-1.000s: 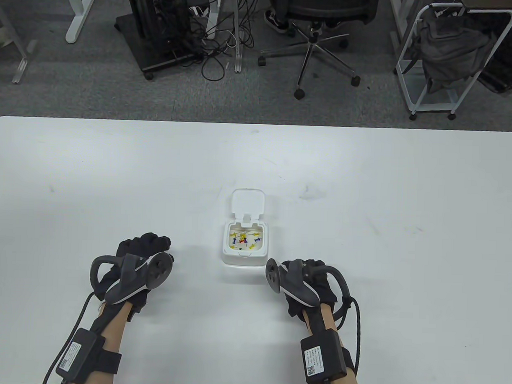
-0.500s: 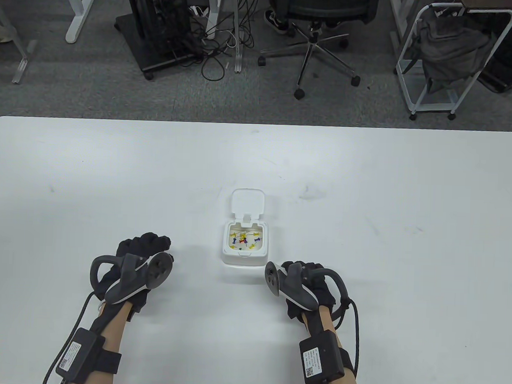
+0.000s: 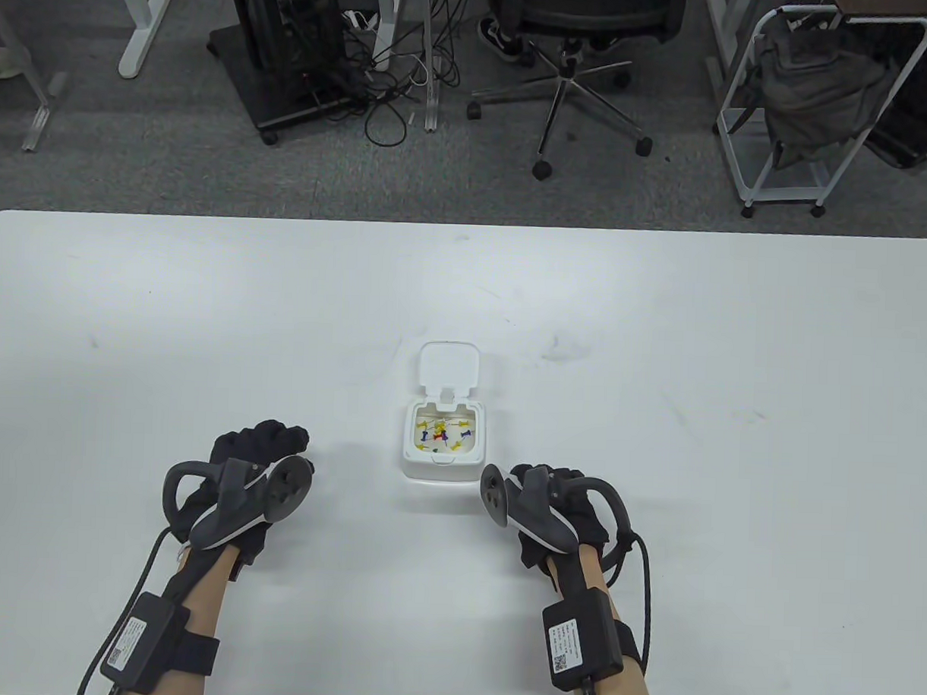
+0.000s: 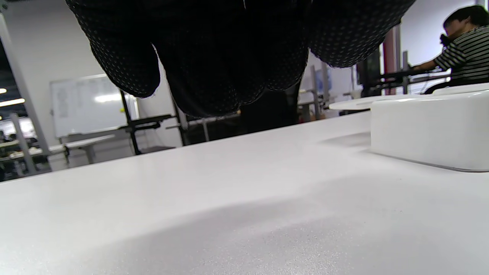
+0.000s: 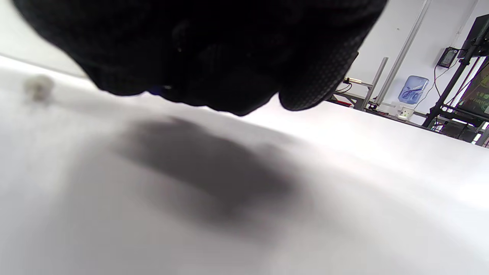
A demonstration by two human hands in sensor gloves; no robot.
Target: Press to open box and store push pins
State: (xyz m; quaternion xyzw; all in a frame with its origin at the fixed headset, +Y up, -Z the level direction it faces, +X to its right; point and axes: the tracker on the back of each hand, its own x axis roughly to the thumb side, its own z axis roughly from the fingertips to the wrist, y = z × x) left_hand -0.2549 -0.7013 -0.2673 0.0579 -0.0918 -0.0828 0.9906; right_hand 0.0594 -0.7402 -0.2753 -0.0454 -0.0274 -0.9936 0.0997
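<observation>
Crept fwd a bit: right hand [image 3: 560, 510], now just beside open box [image 3: 442, 442] mid-surface, fingers curled, grip unclear. Left hand [image 3: 256, 462] idle, loosely curled, empty. Pins [image 3: 444, 434] already inside; prob. next: flip lid [image 3: 449, 367] shut.

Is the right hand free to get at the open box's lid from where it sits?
Probably yes. The right hand sits just beside the box, apparently empty, and the lid lies flipped back beyond it with only bare table around.
</observation>
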